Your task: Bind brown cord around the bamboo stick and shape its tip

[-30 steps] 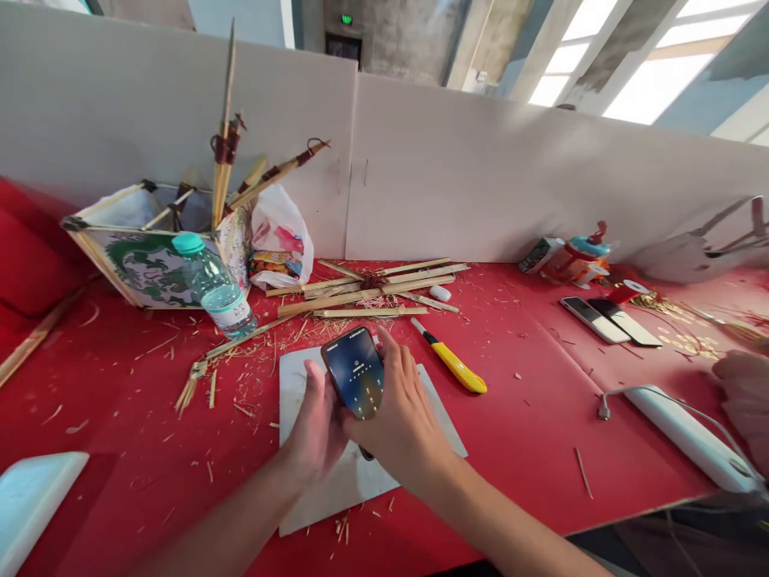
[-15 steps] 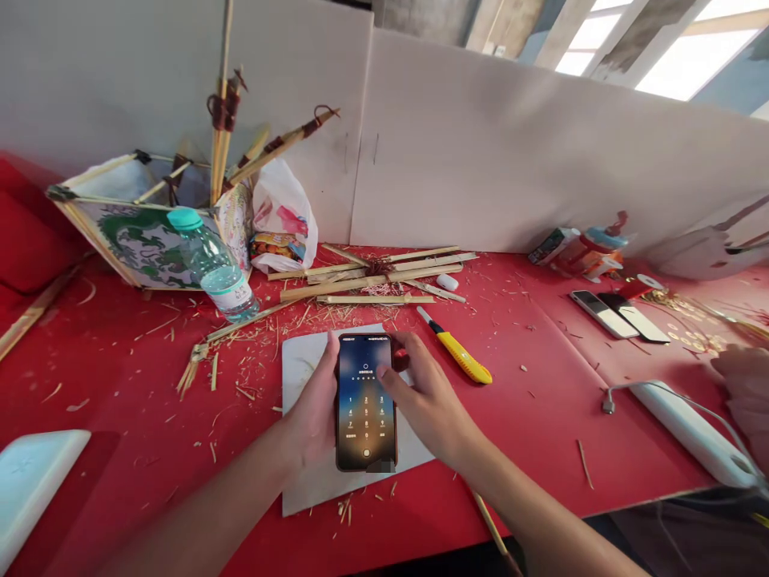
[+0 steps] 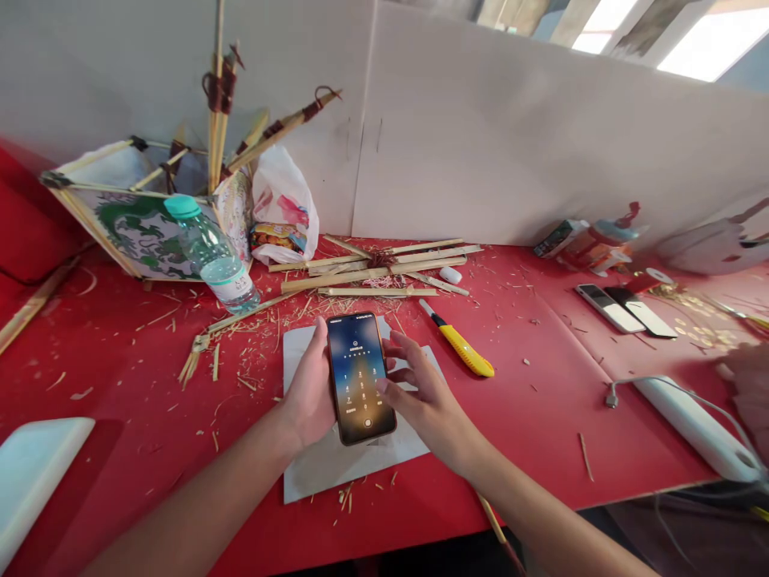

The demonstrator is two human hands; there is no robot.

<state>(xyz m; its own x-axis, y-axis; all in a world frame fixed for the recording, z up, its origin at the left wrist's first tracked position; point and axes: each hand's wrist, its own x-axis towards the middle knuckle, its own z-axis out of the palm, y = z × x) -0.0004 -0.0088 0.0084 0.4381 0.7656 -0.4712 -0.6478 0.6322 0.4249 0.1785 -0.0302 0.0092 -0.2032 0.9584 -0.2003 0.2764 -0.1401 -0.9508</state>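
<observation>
Above grey sheet (image 3: 324, 473): phone (image 3: 361, 373), left hand (image 3: 312, 393) grip clamped on it. Right hand (image 3: 426, 389) grip parted, thumb over phone, contact unclear. Keypad (image 3: 362, 387) lit; unlocking apparently not done. Behind sheet, bamboo sticks (image 3: 372, 275); right of it, yellow knife (image 3: 461, 349). Under sheet, red bench (image 3: 541, 433) littered with shavings (image 3: 345, 497); farther behind it, pale partition (image 3: 481, 136), bright windows (image 3: 714, 40).

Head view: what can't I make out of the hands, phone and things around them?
All in the head view:
Left hand: some fingers hidden behind the phone.
Right hand: from this angle, unclear whether its thumb touches the phone.
Bottle label: print too small to read.
White object: cut off by left edge.
Co-worker's hand: blurred, cut off by right edge.
</observation>
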